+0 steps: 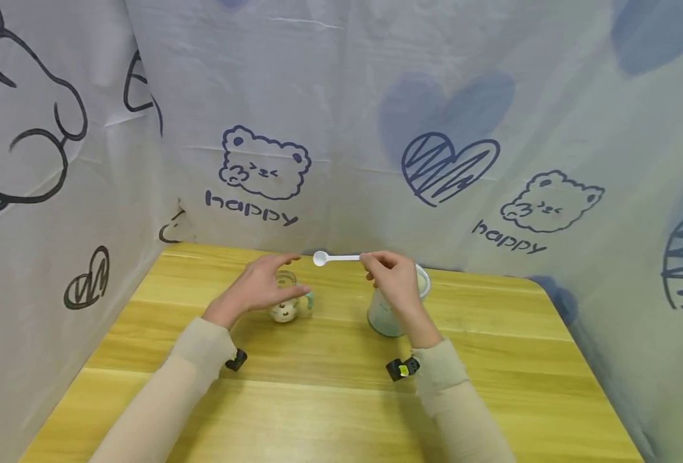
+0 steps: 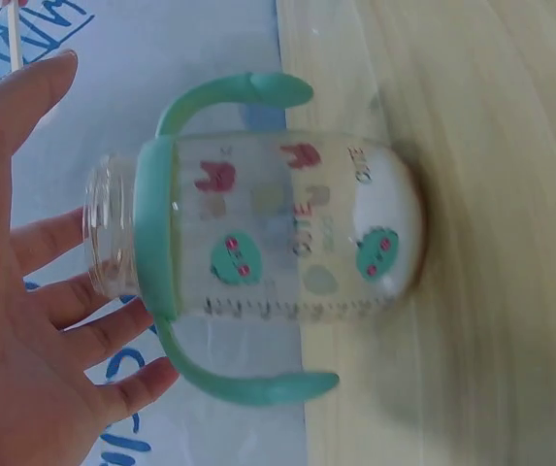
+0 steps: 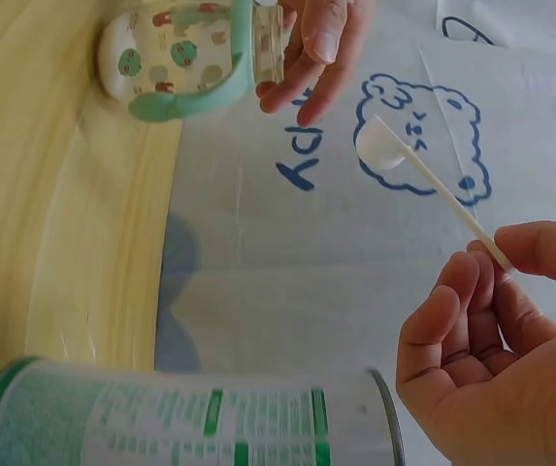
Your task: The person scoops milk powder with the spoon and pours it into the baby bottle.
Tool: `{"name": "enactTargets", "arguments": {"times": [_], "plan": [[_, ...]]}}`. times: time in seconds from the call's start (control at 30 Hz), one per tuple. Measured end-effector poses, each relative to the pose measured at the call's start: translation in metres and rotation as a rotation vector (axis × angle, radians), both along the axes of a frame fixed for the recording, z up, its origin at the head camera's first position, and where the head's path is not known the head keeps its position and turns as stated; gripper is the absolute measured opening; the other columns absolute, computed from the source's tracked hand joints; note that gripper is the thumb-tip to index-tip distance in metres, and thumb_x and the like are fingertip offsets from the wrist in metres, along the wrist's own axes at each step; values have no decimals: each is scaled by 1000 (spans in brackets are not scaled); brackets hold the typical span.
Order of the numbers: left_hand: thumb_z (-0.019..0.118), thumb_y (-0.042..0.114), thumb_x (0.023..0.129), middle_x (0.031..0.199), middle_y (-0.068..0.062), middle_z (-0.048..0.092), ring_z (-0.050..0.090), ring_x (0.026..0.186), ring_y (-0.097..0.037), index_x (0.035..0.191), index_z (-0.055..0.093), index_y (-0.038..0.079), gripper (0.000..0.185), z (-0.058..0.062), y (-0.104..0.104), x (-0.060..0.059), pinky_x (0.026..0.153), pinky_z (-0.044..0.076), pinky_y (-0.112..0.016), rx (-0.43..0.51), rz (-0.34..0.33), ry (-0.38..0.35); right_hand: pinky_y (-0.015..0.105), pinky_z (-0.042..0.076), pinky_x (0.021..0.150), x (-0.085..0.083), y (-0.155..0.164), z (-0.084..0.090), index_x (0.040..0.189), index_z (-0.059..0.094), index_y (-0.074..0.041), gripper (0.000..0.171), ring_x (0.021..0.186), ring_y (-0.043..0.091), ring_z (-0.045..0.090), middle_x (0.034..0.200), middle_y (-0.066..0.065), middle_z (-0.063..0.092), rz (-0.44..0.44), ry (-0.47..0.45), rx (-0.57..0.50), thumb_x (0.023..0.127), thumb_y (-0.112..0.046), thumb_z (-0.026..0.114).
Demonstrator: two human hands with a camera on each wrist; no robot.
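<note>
My right hand [image 1: 398, 283] pinches a white measuring scoop [image 1: 321, 258] by the end of its thin handle, between thumb and fingers. In the right wrist view the scoop's bowl [image 3: 378, 146] hangs in the air, apart from everything. A clear baby bottle [image 2: 258, 223] with a mint-green collar and two handles stands upright and uncapped on the table, white showing at its base. Beside its open neck, my left hand [image 1: 260, 283] has its fingers spread and relaxed, holding nothing. A tall can [image 3: 200, 417] with green print stands partly behind my right hand.
The wooden table [image 1: 330, 411] runs up to a light cloth backdrop [image 1: 341, 128] printed with bears and hearts, which also hangs along the left and right. In the head view, the bottle stands left of the can, with bare tabletop between them.
</note>
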State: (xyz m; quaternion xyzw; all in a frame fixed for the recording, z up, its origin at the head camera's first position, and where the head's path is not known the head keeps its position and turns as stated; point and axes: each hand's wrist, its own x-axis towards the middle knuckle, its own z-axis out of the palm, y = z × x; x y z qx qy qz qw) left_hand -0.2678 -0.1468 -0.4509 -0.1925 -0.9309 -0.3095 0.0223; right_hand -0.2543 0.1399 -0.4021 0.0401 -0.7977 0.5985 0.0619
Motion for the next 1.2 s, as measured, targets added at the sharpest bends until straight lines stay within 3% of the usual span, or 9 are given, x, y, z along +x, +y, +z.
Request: {"name": "enactTargets", "arguments": {"times": [0.17, 0.3, 0.47, 0.5, 0.93, 1.2], "plan": [[72, 67, 91, 160, -14, 51, 50, 146, -40, 159, 46, 15, 90, 4, 8, -2, 120, 41, -63, 4, -17, 8, 32, 56, 68, 2, 12, 2, 104, 80, -3, 27, 83, 33, 65, 83, 8, 69, -10, -8, -34, 98, -29, 75], [72, 67, 91, 157, -17, 54, 60, 134, -40, 159, 46, 14, 91, 6, 17, -5, 118, 44, -62, 7, -40, 24, 26, 54, 63, 3, 24, 1, 102, 79, -1, 27, 77, 25, 64, 87, 16, 70, -26, 0, -46, 100, -27, 74], [73, 67, 89, 156, -15, 56, 59, 135, -38, 159, 47, 16, 90, 10, 30, -8, 119, 43, -60, 13, -59, 27, 22, 53, 61, 2, 39, 0, 106, 76, 5, 30, 71, 13, 64, 87, 7, 69, -76, 7, -59, 100, -24, 73], [73, 67, 89, 156, -14, 56, 54, 142, -38, 159, 47, 16, 90, 10, 33, -9, 119, 42, -61, 8, -66, 34, 22, 53, 62, 2, 42, 0, 106, 76, 5, 30, 71, 12, 63, 86, 5, 69, -89, 7, -62, 100, -24, 73], [71, 66, 90, 154, -11, 58, 53, 143, -34, 157, 49, 15, 87, 17, 76, -13, 119, 44, -56, -18, -136, 65, 23, 54, 58, 10, 75, -8, 104, 73, 10, 29, 65, 10, 63, 73, -7, 65, -185, 36, -103, 98, -18, 75], [70, 67, 91, 158, -9, 55, 50, 147, -34, 159, 47, 17, 88, 15, 101, -17, 122, 41, -57, -32, -168, 58, 22, 55, 61, 16, 94, -10, 107, 76, 6, 31, 68, 8, 63, 75, -7, 68, -240, 14, -90, 98, -24, 75]]}}
